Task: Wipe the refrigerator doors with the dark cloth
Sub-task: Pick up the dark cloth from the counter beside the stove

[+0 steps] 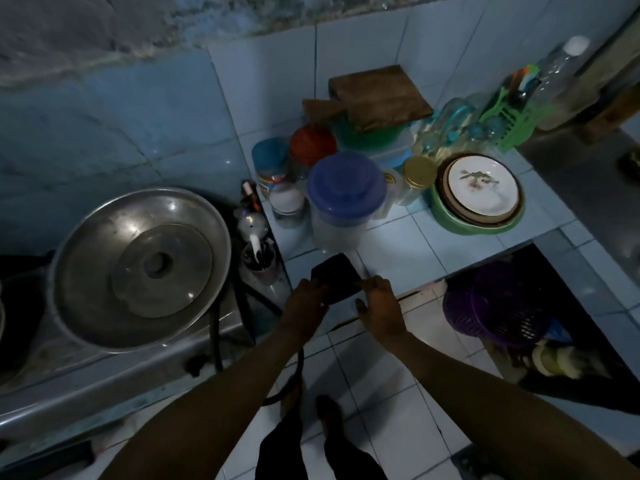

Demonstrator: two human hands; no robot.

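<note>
- Big round dull-grey metal pan (138,268): scuffed, faintly shiny.
- Pale blue tiled counter (408,244): glossy, smooth.
- Brown wooden chopping board (381,95): matt, rough.
- Dark cloth (337,277): matt.

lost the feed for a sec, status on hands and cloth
Left hand and right hand both grip the dark cloth over the counter edge. No refrigerator in view. Blue-lidded pitcher just behind the cloth.
</note>
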